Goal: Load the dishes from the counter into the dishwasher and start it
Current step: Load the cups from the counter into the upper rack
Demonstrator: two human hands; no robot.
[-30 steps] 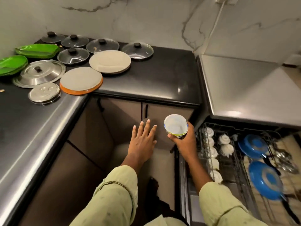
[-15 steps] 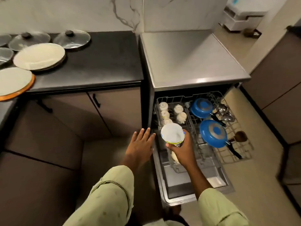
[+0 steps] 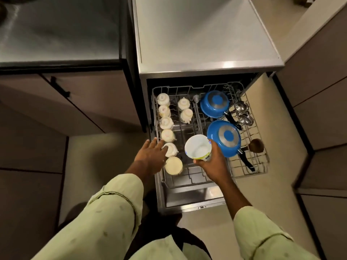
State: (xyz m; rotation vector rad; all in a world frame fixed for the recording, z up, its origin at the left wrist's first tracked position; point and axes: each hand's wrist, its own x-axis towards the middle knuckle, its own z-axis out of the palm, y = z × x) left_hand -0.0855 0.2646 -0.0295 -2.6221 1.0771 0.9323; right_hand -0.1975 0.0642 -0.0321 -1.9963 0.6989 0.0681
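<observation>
I see the right hand (image 3: 213, 166), fingers curled round a white cup (image 3: 197, 147) (yellow-green band on its side), mouth up, above the dishwasher rack (image 3: 249, 166); the left hand (image 3: 151, 156) hovers beside, fingers loosely spread.

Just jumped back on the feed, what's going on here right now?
A person stands over the open dishwasher with its rack pulled out. The right hand grips a white cup, mouth up, above the rack's middle, not yet set down. The left hand is spread open at the rack's left edge, by a row of upside-down cups. Two blue pans lie bottom-up on the right side, with ladles beside them.
</observation>
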